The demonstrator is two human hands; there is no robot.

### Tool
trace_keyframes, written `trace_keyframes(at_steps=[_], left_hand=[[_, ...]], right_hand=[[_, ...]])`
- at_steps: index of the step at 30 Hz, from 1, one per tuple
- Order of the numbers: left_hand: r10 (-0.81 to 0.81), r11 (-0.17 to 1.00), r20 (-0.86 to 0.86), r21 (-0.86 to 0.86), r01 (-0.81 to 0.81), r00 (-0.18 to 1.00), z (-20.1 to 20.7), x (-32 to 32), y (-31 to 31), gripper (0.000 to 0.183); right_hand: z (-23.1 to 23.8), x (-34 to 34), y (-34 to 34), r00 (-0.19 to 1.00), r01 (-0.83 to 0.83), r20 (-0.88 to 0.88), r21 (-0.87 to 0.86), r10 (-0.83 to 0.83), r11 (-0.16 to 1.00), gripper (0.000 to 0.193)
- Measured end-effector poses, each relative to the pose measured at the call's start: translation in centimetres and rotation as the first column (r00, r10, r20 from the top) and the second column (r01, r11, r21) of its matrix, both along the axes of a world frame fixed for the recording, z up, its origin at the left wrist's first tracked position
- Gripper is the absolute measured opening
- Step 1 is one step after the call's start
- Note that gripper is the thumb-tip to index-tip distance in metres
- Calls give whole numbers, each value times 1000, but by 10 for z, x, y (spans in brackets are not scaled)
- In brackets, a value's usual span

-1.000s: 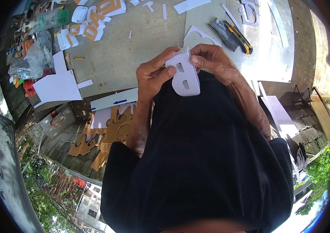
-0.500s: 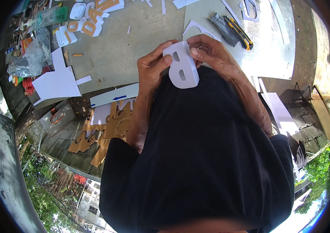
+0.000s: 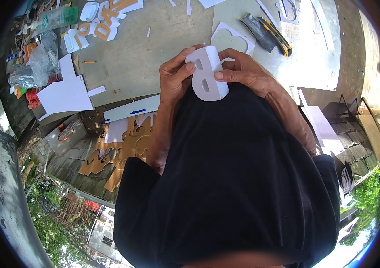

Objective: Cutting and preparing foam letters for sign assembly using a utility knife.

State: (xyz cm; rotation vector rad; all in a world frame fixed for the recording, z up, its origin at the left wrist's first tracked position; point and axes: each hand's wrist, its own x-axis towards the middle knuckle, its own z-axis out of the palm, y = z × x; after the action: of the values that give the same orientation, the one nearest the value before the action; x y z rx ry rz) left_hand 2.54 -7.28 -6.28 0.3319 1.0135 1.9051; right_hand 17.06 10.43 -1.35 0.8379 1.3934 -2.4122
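A thick white cut-out letter (image 3: 206, 84) with two slots in its face is held up close to me, over the table's near edge. My left hand (image 3: 176, 73) grips its left, rounded side, thumb on the face and fingers behind. On the opposite side, my right hand (image 3: 242, 71) pinches the straight side wall, its thumb on the edge by the face. The fingers behind the letter are partly hidden. Beyond my right hand lie a yellow-and-black utility knife (image 3: 278, 38), a dark grey block-like piece (image 3: 258, 32) and a white offcut with a curved cut-out (image 3: 247, 41).
Several white and gold letters (image 3: 102, 31) sit at the far left of the table (image 3: 132, 62). Nearer left are a plastic bag (image 3: 35, 67), a large white offcut (image 3: 67, 96) and a short pencil (image 3: 90, 62). Brown cut-out sheets (image 3: 127, 143) lie below the table edge.
The letter has turned slightly, so more of its right side wall shows. My right thumb has slid down along that edge, and my right fingers have shifted.
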Motion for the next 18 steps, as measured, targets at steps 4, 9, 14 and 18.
trace_keyframes(at_steps=[4, 9, 14, 18], left_hand=[[-23, 1000, -57, -22, 22, 998, 0, 0, -1, 36], [16, 995, -78, -101, -24, 997, 7, -2, 4, 35], [-89, 946, -93, -319, 55, 992, 30, -11, 19, 35], [-199, 888, -47, -431, 160, 979, 28, -16, 29, 36]], right_hand=[[-7, 1, 2, 1000, -8, -17, -27, 8, 1000, 81], [-5, 0, 10, 999, -48, 27, 78, 46, 996, 86], [4, 7, 27, 963, -16, -187, 682, 196, 731, 100], [7, 4, 35, 867, -92, -197, 839, 457, 537, 113]])
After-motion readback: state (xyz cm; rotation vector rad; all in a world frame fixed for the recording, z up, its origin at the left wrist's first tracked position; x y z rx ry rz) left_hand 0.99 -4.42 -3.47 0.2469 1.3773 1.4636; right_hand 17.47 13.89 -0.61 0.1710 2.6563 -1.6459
